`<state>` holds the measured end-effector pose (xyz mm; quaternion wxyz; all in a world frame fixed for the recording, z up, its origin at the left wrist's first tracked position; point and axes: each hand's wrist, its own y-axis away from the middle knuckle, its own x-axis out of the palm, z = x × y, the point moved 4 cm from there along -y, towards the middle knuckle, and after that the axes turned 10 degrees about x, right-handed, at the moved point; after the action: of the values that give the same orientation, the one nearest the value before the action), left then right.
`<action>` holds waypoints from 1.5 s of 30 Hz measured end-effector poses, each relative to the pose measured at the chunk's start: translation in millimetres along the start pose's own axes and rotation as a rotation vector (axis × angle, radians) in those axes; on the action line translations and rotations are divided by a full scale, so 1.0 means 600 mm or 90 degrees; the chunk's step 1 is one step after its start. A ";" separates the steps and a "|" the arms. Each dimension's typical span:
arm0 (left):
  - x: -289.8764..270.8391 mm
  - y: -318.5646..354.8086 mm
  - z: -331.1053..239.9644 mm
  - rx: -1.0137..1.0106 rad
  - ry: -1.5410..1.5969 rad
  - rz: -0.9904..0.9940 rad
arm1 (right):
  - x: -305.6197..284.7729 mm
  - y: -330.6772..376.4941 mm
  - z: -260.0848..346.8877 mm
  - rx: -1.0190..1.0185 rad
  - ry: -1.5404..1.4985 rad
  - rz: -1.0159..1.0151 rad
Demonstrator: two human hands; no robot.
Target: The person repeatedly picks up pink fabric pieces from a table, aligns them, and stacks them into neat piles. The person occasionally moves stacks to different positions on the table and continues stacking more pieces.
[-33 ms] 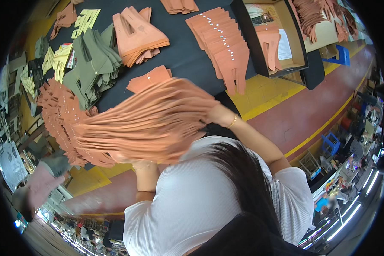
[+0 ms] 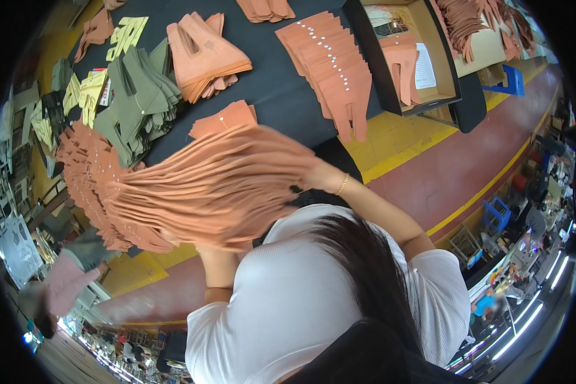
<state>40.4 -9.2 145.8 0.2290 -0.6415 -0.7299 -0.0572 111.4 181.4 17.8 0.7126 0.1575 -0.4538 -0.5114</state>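
A thick, fanned bundle of orange leather-like cut pieces (image 2: 217, 185) stretches across in front of my body, its strips bunched in long folds and slightly blurred. My right hand (image 2: 321, 177), with a gold bracelet at its wrist, is closed around the bundle's right end. My left wrist (image 2: 216, 257) comes up to the bundle's near lower edge; the left hand itself is hidden behind the pieces. The bundle's left end meets a curved row of overlapping orange pieces (image 2: 86, 173) dotted with small white marks. Just beyond the bundle lies a small orange stack (image 2: 227, 118).
On the dark table (image 2: 269, 83) lie green pieces (image 2: 137, 96), yellow pieces (image 2: 93, 93), a larger orange stack (image 2: 205, 54) and a fanned orange row (image 2: 329, 70). An open black box (image 2: 451, 86) stands at the right edge, near a blue stool (image 2: 511, 80).
My right hand and its end of the bundle have shifted slightly left. The bundle's lower edge has moved, and less of my left hand shows below it.
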 end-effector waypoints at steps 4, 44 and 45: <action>-0.052 -0.022 0.034 -0.118 0.079 -0.325 | 0.019 -0.007 0.025 -0.039 0.312 0.017; -0.215 0.010 0.283 -0.430 -0.061 -0.227 | -0.433 0.166 0.423 -0.464 0.808 -0.996; -0.217 0.012 0.285 -0.439 -0.052 -0.224 | -0.422 0.161 0.430 -0.516 0.840 -0.959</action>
<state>12.0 -62.1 -60.4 -0.0426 -0.5474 -0.7752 -0.3123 -56.8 505.4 100.4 0.3178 0.3932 0.4362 -0.7444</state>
